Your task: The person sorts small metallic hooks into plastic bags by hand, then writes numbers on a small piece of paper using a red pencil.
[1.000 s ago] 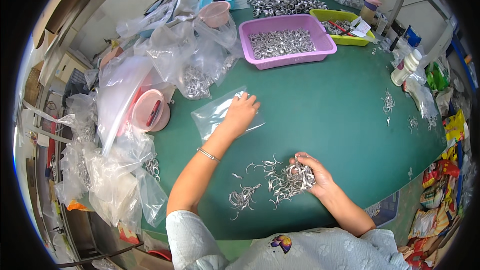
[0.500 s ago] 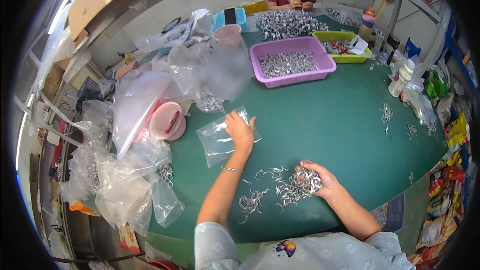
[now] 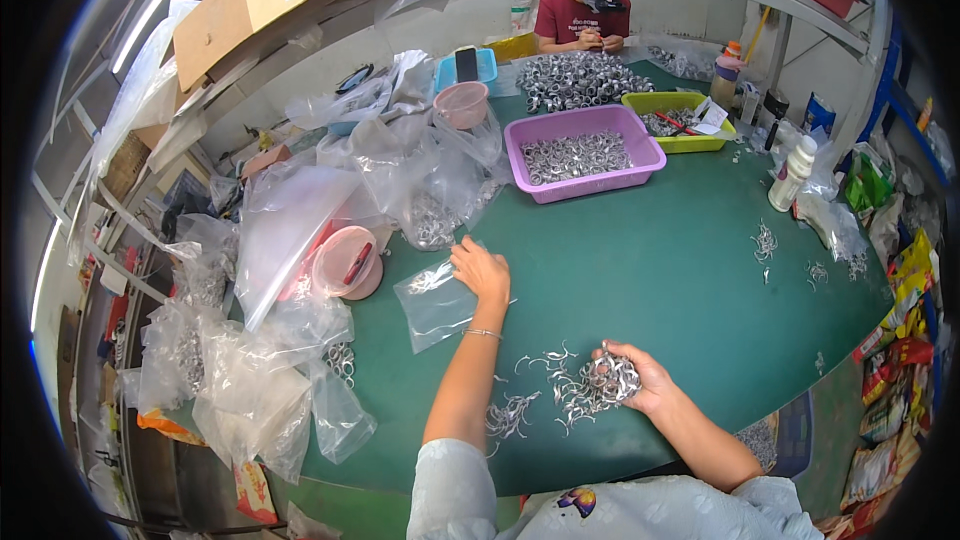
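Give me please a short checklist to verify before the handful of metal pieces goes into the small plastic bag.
1. Right hand has a bunch of the metal pieces gathered: ok.
2. Left hand is on the small clear bag lying flat on the green table: ok.
3. Bag mouth is open: cannot tell.
4. Bag is empty: not ok, a few pieces seem to show inside.
5. Table between bag and handful is free: not ok, loose pieces lie scattered there.
6. Pink bowl stands apart from the bag: ok.
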`<state>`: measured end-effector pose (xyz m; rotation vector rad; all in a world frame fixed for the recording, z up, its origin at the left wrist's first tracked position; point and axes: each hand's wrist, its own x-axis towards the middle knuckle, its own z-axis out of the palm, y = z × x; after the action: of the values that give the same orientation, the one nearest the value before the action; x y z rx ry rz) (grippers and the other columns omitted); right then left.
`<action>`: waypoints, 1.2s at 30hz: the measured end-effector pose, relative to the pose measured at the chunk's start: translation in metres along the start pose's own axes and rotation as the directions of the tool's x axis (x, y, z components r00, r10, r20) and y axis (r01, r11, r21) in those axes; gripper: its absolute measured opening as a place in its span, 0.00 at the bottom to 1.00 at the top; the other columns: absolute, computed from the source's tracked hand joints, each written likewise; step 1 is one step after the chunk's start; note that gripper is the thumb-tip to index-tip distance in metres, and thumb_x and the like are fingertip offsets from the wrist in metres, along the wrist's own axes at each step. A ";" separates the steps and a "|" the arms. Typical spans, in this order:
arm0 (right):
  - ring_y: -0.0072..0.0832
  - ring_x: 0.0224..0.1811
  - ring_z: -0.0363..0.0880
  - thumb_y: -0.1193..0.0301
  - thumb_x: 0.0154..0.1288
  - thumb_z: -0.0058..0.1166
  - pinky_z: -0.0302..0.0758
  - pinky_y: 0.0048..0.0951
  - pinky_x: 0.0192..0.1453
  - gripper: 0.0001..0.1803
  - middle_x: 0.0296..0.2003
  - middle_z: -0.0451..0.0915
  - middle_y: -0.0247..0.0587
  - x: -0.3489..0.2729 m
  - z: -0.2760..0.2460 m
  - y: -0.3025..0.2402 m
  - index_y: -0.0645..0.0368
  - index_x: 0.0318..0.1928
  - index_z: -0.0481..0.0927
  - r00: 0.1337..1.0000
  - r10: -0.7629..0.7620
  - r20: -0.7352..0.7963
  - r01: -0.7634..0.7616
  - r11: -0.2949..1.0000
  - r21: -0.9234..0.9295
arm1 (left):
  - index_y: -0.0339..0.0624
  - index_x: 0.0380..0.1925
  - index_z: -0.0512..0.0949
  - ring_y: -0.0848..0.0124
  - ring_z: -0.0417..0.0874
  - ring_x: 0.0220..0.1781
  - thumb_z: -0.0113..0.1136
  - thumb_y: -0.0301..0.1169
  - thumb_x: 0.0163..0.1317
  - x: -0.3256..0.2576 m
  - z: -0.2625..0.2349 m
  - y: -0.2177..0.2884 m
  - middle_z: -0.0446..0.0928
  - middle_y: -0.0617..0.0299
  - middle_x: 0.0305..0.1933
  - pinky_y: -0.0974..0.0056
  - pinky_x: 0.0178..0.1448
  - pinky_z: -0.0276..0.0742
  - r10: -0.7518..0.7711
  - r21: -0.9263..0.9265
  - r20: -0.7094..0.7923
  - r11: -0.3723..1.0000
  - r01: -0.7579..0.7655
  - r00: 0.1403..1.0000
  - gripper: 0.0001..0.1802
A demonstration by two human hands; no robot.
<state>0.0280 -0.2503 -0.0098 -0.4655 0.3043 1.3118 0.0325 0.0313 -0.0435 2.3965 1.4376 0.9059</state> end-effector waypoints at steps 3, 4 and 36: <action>0.29 0.27 0.73 0.74 0.58 0.52 0.74 0.29 0.25 0.04 0.31 0.74 0.42 -0.001 0.004 0.002 0.58 0.33 0.71 0.997 -0.003 -0.074 0.001 1.000 -0.024 | 0.34 0.46 0.63 0.51 0.67 0.48 0.56 0.19 0.43 0.005 0.003 -0.009 0.63 0.47 0.45 0.54 0.51 0.64 0.048 -0.056 -0.003 0.997 -0.048 0.999 0.25; 0.30 0.27 0.73 0.74 0.58 0.52 0.74 0.29 0.26 0.04 0.30 0.74 0.42 -0.001 0.005 0.003 0.58 0.33 0.71 0.996 -0.017 -0.085 0.012 0.999 -0.053 | 0.33 0.46 0.63 0.51 0.66 0.48 0.55 0.17 0.43 0.005 0.003 -0.014 0.63 0.46 0.45 0.54 0.52 0.64 0.064 -0.079 0.005 0.995 -0.064 0.998 0.25; 0.36 0.34 0.77 0.73 0.60 0.42 0.76 0.38 0.44 0.08 0.32 0.76 0.46 0.051 0.059 0.013 0.66 0.36 0.70 0.992 0.023 0.120 -0.058 0.954 0.295 | 0.31 0.29 0.78 0.74 0.77 0.27 0.61 0.24 0.49 -0.058 -0.150 0.030 0.77 0.57 0.24 0.69 0.33 0.73 0.606 -0.706 0.347 0.671 -0.226 0.716 0.07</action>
<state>0.0248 -0.1750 0.0155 -0.1276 0.4097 1.3003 -0.0553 -0.0534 0.0657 2.1946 0.2443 0.5351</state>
